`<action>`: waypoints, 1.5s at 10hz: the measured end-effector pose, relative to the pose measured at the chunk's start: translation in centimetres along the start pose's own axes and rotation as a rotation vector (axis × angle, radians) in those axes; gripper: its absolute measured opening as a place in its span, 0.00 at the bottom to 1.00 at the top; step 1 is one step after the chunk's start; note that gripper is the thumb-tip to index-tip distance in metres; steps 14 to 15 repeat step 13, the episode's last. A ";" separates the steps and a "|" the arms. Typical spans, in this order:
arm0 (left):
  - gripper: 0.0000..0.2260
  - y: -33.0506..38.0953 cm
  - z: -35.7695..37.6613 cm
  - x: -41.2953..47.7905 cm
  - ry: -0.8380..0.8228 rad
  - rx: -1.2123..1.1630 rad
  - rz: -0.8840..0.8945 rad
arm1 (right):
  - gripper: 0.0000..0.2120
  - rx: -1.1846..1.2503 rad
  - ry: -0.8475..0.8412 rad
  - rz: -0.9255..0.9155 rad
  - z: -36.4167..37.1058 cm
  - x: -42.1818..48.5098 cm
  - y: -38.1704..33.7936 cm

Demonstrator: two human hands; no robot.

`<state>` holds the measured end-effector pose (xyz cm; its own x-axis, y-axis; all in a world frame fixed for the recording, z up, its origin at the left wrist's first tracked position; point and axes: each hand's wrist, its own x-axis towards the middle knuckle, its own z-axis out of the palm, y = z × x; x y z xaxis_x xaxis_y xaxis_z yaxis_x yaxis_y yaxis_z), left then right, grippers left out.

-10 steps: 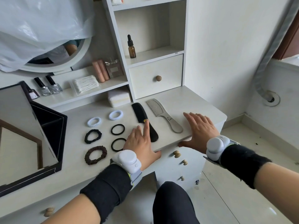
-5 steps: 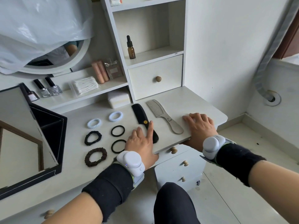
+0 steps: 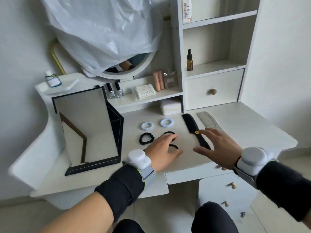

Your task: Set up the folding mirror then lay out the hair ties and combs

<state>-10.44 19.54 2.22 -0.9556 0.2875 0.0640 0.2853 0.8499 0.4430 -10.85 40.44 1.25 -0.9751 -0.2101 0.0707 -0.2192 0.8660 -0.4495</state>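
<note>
Under the left hand, 2 black hair ties lie partly hidden.

A home dressing corner: a white vanity table with shelves and a knobbed drawer, a round mirror half under plastic sheeting, nail polish bottles, cotton swabs and a dropper bottle.
</note>
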 end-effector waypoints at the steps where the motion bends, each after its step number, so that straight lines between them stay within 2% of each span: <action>1: 0.17 -3.2 -2.3 -2.0 0.082 -0.013 -0.063 | 0.28 0.080 -0.009 -0.107 1.9 1.3 -3.9; 2: 0.12 -6.6 -4.4 -4.3 0.123 -0.028 -0.159 | 0.25 0.151 -0.018 -0.126 3.7 2.5 -7.2; 4: 0.09 -13.9 -7.9 -9.0 0.205 0.032 -0.380 | 0.24 0.162 -0.128 -0.128 8.1 5.0 -12.8; 6: 0.05 -20.1 -10.0 -11.9 0.267 0.226 -0.618 | 0.25 0.021 -0.233 -0.201 11.4 7.0 -17.2; 7: 0.11 -22.8 -10.3 -12.5 0.298 0.108 -0.684 | 0.24 -0.102 -0.242 -0.237 12.4 7.9 -19.0; 9: 0.12 -24.8 -10.1 -12.1 0.294 -0.008 -0.606 | 0.19 -0.099 -0.254 -0.262 13.5 8.5 -20.0; 11: 0.13 -24.0 -11.3 -11.9 0.196 0.096 -0.661 | 0.20 -0.100 -0.263 -0.277 12.8 8.3 -19.8; 12: 0.13 -22.7 -12.2 -11.5 0.274 0.222 -0.643 | 0.20 -0.007 -0.295 -0.248 11.1 8.8 -19.1; 13: 0.09 -21.6 -15.0 -9.1 0.222 0.112 -0.557 | 0.13 0.267 -0.266 -0.186 8.1 10.6 -18.7; 15: 0.09 -21.6 -15.0 -9.1 0.222 0.112 -0.557 | 0.13 0.267 -0.266 -0.186 8.1 10.6 -18.7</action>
